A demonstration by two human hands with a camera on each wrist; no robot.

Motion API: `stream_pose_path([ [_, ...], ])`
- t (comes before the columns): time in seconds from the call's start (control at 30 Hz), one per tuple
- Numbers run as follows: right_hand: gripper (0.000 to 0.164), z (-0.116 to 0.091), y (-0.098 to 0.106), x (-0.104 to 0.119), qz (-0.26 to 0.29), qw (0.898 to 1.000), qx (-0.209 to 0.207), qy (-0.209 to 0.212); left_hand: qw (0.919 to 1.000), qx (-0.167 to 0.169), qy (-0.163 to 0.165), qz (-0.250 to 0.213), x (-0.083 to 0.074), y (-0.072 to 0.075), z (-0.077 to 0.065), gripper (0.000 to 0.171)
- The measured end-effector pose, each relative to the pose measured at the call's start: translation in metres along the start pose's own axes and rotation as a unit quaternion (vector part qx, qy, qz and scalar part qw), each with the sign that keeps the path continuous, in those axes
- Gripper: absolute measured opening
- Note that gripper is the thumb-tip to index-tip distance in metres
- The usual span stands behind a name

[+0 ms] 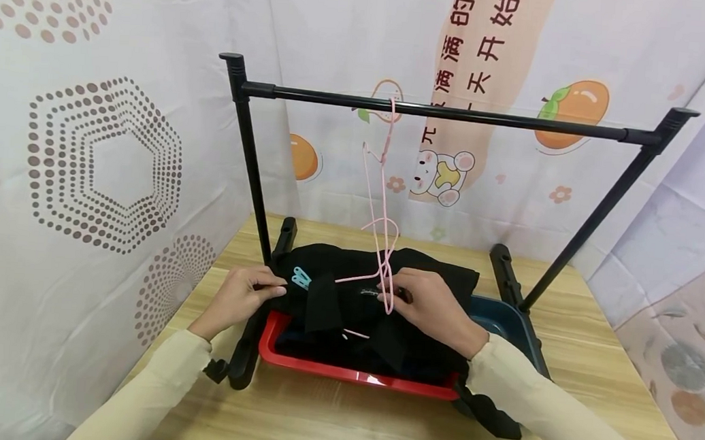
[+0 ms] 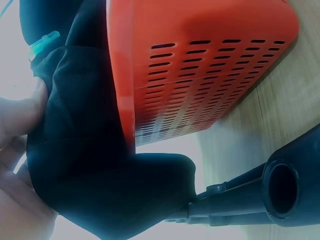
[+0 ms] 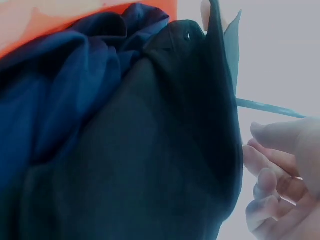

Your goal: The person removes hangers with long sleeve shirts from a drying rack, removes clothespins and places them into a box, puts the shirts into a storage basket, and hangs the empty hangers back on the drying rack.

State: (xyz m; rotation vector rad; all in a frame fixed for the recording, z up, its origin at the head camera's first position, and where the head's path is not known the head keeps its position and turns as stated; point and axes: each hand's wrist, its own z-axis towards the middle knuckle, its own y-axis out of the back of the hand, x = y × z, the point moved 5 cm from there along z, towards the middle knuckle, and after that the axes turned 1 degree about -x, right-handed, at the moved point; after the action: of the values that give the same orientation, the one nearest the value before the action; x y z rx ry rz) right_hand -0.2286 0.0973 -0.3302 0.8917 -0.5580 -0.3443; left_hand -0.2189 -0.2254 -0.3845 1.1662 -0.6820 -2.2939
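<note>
A pale curtain [image 1: 353,29] printed with fruit, flowers and dark lettering hangs behind a wood-grain counter [image 1: 314,422]. On the counter stands a black rack [image 1: 458,114], its crossbar above the work. A pink hanger [image 1: 383,159] hooks over that bar, its thin frame twisted and reaching down to a black garment [image 1: 349,312].

The garment lies over a red basket [image 1: 354,373], under the crossbar and between the rack's uprights. A light-blue clip [image 1: 301,278] sits on its left part. The person's left hand [image 1: 239,297] pinches the garment's left edge between thumb and fingers, just beside the clip. The right hand [image 1: 429,304] has bent fingers by the hanger's lower end and the garment's edge; whether it grips either cannot be told.

In the right wrist view, dark blue cloth [image 3: 65,95] lies bunched beside the garment, and the basket's rim shows past it. A blue basin [image 1: 496,312] sits to the right of the garment, partly hidden. Cream sleeves [image 1: 144,383] cover both forearms.
</note>
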Motion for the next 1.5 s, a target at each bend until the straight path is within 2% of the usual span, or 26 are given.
stream_pose_path([
  [0.3,0.013,0.020,-0.015,0.013,0.023,0.999,0.025,0.007,1.0000,0.001,-0.004,0.004,-0.003,0.001,0.003,0.012],
  [0.7,0.014,0.046,-0.031,0.028,0.002,0.999,0.050,0.012,0.9999,0.001,0.003,0.010,-0.004,0.001,-0.002,0.011],
  [1.0,0.021,0.066,-0.043,0.039,-0.024,0.997,0.070,-0.004,0.9998,-0.005,-0.009,0.016,-0.005,0.001,0.000,0.011],
  [1.17,0.026,0.074,-0.050,0.047,-0.030,0.996,0.080,0.005,0.9996,-0.009,-0.017,0.020,-0.007,0.001,0.001,0.011],
  [1.5,0.034,0.087,-0.069,0.058,-0.062,0.989,0.134,0.014,0.9994,-0.006,-0.027,0.019,-0.010,0.001,0.002,0.011],
])
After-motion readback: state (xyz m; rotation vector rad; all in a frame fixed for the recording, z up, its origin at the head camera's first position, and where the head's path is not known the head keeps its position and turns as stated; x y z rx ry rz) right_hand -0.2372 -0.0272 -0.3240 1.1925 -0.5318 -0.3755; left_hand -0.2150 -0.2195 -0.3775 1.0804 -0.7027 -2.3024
